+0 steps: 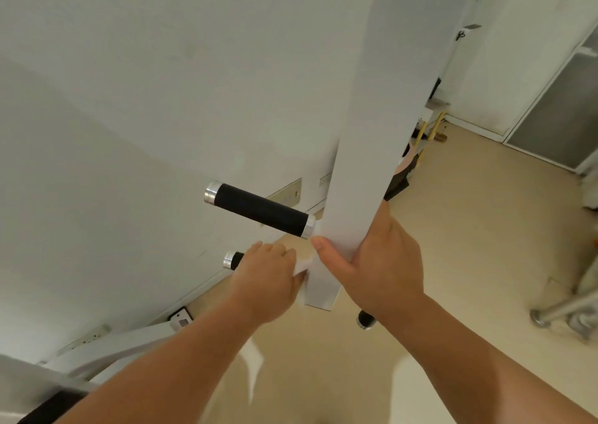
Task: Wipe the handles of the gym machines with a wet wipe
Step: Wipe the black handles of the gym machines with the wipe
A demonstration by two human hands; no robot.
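Left hand (265,281) curls a wet wipe (303,262) round the lower handle (237,259) beside the post (359,138); right hand (382,261) grips the post; the upper handle (262,210) is likely next.

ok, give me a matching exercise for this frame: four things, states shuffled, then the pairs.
1 upper handle
2 lower handle
3 white post
4 wet wipe

a gripped by the right hand
b white, peeking out from under the left hand
c untouched, whole black grip showing
d mostly covered by the left hand, silver end cap showing

Pairs: 1-c, 2-d, 3-a, 4-b
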